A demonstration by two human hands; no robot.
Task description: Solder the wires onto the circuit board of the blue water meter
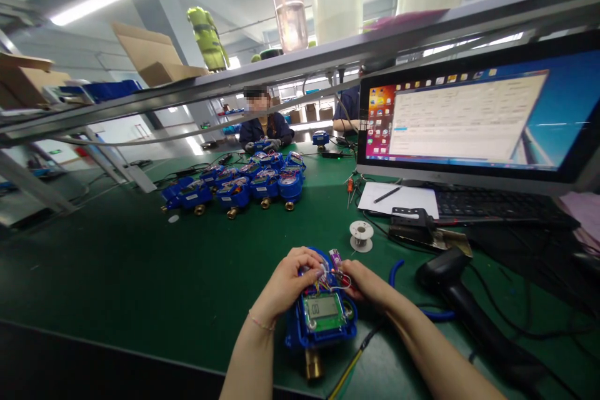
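A blue water meter (295, 325) with a brass fitting (314, 364) lies in front of me, its housing uncovered. It shows a green circuit board with a small display (321, 308) and several thin coloured wires (323, 284). My left hand (300, 275) is over the far end of the meter, thumb and fingers pinched on thin wires. At the meter's right side, my right hand (368, 281) is closed on a red lighter (347, 282). A small orange glow shows near its tip, beside a white wire. A purple cylinder (334, 257) stands out just beyond these fingers.
Several blue meters (262, 182) stand grouped farther back. To the right are a solder spool (361, 236), blue-handled pliers (396, 272), a barcode scanner (464, 300), a soldering iron (469, 222), paper (398, 199) and a monitor (469, 119). A co-worker (265, 128) sits opposite.
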